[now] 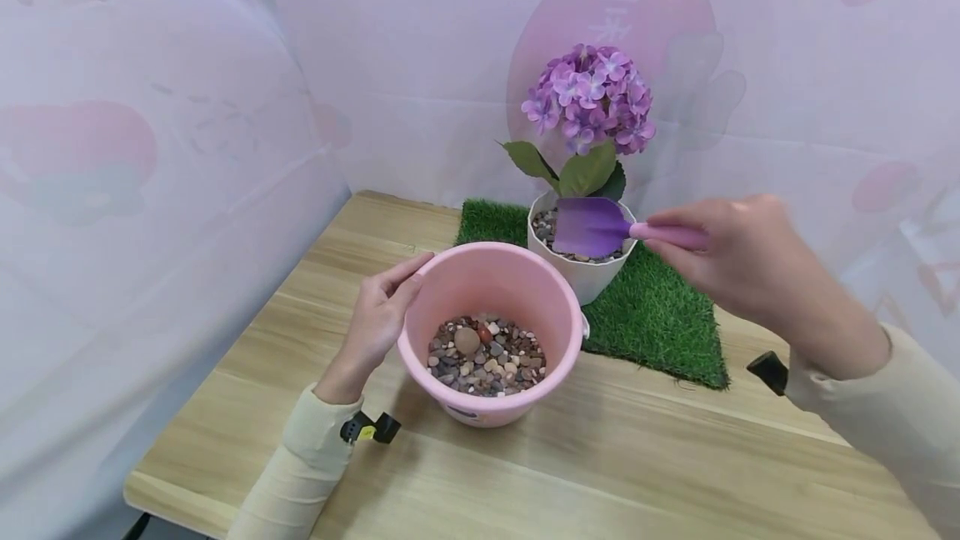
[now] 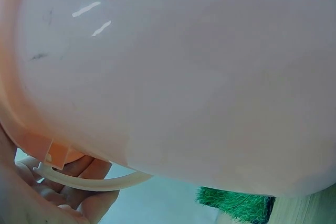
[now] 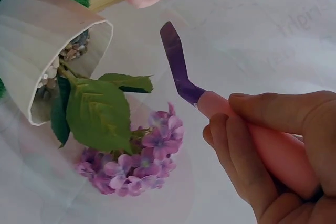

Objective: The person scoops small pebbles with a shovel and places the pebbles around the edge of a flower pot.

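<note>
A pink bucket (image 1: 480, 282) with pebbles (image 1: 517, 352) over its bottom stands on the table. My left hand (image 1: 378, 315) grips its left rim, thumb on top; in the left wrist view the fingers curl below the rim beside the white bail handle (image 2: 100, 183). With my right hand (image 1: 750, 265) I hold a small trowel by its pink handle (image 3: 278, 153). Its purple blade (image 1: 591, 227) is raised and overlaps the white flowerpot (image 1: 588, 277) in the head view. Pebbles (image 3: 76, 48) surround the stem of the purple hydrangea (image 1: 592, 98) in the pot.
Under the pot lies a green artificial grass mat (image 1: 663, 319), just behind and right of the bucket. The wooden table (image 1: 622, 457) ends at the left along a straight edge. Printed white cloth (image 1: 412, 65) hangs close behind the flower and on the left.
</note>
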The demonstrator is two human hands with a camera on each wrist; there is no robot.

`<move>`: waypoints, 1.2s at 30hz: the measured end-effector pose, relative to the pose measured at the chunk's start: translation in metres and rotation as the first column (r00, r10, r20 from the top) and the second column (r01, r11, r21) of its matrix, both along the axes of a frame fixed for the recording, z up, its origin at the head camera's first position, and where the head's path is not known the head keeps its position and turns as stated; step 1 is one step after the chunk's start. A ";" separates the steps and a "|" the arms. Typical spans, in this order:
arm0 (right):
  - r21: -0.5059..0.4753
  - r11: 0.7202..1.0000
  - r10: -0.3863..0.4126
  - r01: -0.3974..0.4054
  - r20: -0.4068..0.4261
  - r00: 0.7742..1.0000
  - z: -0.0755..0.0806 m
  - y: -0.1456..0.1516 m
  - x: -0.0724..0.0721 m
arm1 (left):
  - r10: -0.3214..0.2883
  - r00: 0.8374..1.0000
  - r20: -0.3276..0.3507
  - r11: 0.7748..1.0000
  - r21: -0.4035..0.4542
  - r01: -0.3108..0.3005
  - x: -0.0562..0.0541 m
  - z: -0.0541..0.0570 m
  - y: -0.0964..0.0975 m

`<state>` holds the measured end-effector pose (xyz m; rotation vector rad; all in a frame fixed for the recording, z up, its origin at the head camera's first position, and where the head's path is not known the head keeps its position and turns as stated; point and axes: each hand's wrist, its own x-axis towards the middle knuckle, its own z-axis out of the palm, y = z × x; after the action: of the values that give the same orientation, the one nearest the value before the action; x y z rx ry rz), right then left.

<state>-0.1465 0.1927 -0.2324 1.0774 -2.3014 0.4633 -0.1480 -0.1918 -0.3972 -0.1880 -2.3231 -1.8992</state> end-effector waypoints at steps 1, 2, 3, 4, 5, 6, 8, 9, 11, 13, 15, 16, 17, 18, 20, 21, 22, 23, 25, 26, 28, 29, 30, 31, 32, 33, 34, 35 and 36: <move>0.020 1.000 0.008 -0.008 0.003 1.000 0.002 -0.003 0.000 | -0.001 1.000 0.000 1.000 0.003 0.001 0.000 0.000 0.000; 0.039 0.999 0.013 -0.013 0.008 1.000 0.003 -0.006 0.001 | -0.003 1.000 -0.001 1.000 0.006 0.003 0.000 0.000 0.000; 0.058 0.998 0.010 -0.012 0.021 1.000 0.004 -0.009 0.002 | -0.004 1.000 -0.003 1.000 0.009 0.004 -0.001 0.000 0.000; 0.073 0.997 0.010 -0.012 0.034 0.999 0.005 -0.013 0.002 | -0.005 1.000 -0.003 1.000 0.012 0.005 -0.001 0.000 0.000; 0.090 0.996 0.005 -0.009 0.054 0.999 0.006 -0.016 0.004 | -0.006 1.000 -0.003 1.000 0.014 0.006 -0.001 0.000 0.000; 0.105 0.994 0.001 -0.009 0.074 0.997 0.007 -0.020 0.004 | -0.005 1.000 -0.002 1.000 0.016 0.005 -0.001 0.000 0.001; 0.137 0.990 0.007 -0.022 0.109 0.994 0.008 -0.028 0.006 | -0.003 1.000 -0.002 1.000 0.017 0.003 -0.001 0.000 0.000; 0.155 0.987 0.011 -0.031 0.126 0.992 0.009 -0.032 0.006 | -0.002 1.000 -0.003 1.000 0.017 0.002 -0.001 -0.001 0.000; 0.191 0.980 0.017 -0.049 0.168 0.986 0.009 -0.040 0.006 | 0.000 1.000 -0.004 1.000 0.016 0.000 -0.001 -0.001 -0.001; 0.232 0.971 0.018 -0.066 0.204 0.979 0.009 -0.048 0.006 | 0.001 1.000 -0.003 1.000 0.020 -0.001 -0.001 -0.001 -0.001; 0.274 0.960 -0.008 -0.061 0.244 0.970 0.010 -0.056 0.006 | -0.001 1.000 0.001 1.000 0.028 0.001 -0.002 -0.001 0.000; 0.290 0.955 -0.023 -0.057 0.264 0.964 0.010 -0.059 0.006 | -0.001 1.000 0.005 1.000 0.031 0.000 -0.002 -0.001 0.000; 0.305 0.951 -0.034 -0.055 0.279 0.960 0.010 -0.062 0.006 | 0.000 1.000 0.006 0.999 0.035 0.000 -0.002 -0.001 0.000; 0.322 0.945 -0.044 -0.052 0.284 0.958 0.009 -0.065 0.005 | 0.000 1.000 0.008 0.999 0.037 0.000 -0.002 -0.001 0.000; 0.344 0.938 -0.054 -0.053 0.294 0.954 0.007 -0.071 0.005 | -0.001 1.000 0.010 0.999 0.038 0.000 -0.002 -0.001 0.000; 0.351 0.935 -0.052 -0.057 0.293 0.955 0.006 -0.073 0.004 | -0.001 1.000 0.011 0.999 0.037 0.000 -0.002 -0.001 0.000; 0.360 0.931 -0.053 -0.059 0.294 0.954 0.005 -0.076 0.004 | 0.000 1.000 0.011 0.999 0.035 -0.001 -0.001 -0.001 0.000; 0.375 0.925 -0.057 -0.059 0.291 0.955 0.003 -0.079 0.004 | 0.001 1.000 0.011 0.999 0.033 -0.001 -0.001 -0.001 0.000; 0.401 0.914 -0.069 -0.056 0.291 0.954 0.001 -0.085 0.004 | 0.000 1.000 0.011 0.999 0.032 -0.001 -0.001 0.000 0.000; 0.416 0.908 -0.077 -0.055 0.295 0.952 0.001 -0.088 0.004 | 0.002 1.000 0.011 0.999 0.033 -0.002 -0.001 0.000 0.000; 0.453 0.891 -0.103 -0.043 0.293 0.951 0.000 -0.095 0.004 | 0.003 1.000 0.009 0.999 0.035 -0.003 -0.001 0.000 0.000; 0.467 0.883 -0.108 -0.041 0.288 0.952 -0.001 -0.098 0.004 | 0.004 1.000 0.009 0.999 0.034 -0.004 -0.001 -0.001 0.000; 0.479 0.877 -0.114 -0.042 0.291 0.950 -0.002 -0.100 0.004 | 0.005 1.000 0.007 0.999 0.033 -0.005 -0.001 -0.001 0.000; 0.489 0.871 -0.116 -0.045 0.294 0.949 -0.003 -0.103 0.005 | 0.006 1.000 0.007 0.999 0.033 -0.006 -0.001 -0.001 0.000; 0.498 0.866 -0.118 -0.049 0.299 0.947 -0.004 -0.106 0.005 | 0.007 1.000 0.006 1.000 0.030 -0.007 -0.001 -0.001 0.000; 0.505 0.861 -0.121 -0.054 0.306 0.944 -0.005 -0.108 0.005 | 0.007 1.000 0.005 1.000 0.027 -0.007 -0.001 -0.001 0.000; 0.508 0.859 -0.123 -0.063 0.324 0.938 -0.005 -0.110 0.005 | 0.006 1.000 0.004 1.000 0.023 -0.006 -0.001 -0.001 0.000; 0.511 0.857 -0.130 -0.071 0.346 0.929 -0.006 -0.112 0.005 | 0.004 1.000 0.005 1.000 0.019 -0.004 -0.002 -0.001 0.000; 0.513 0.854 -0.135 -0.080 0.369 0.920 -0.007 -0.114 0.005 | 0.002 1.000 0.004 1.000 0.016 -0.002 -0.002 -0.002 0.000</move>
<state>-0.1418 0.0785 -0.2391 1.2864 -2.9033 0.0246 -0.1495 -0.1914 -0.3990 -0.1799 -2.3089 -1.9185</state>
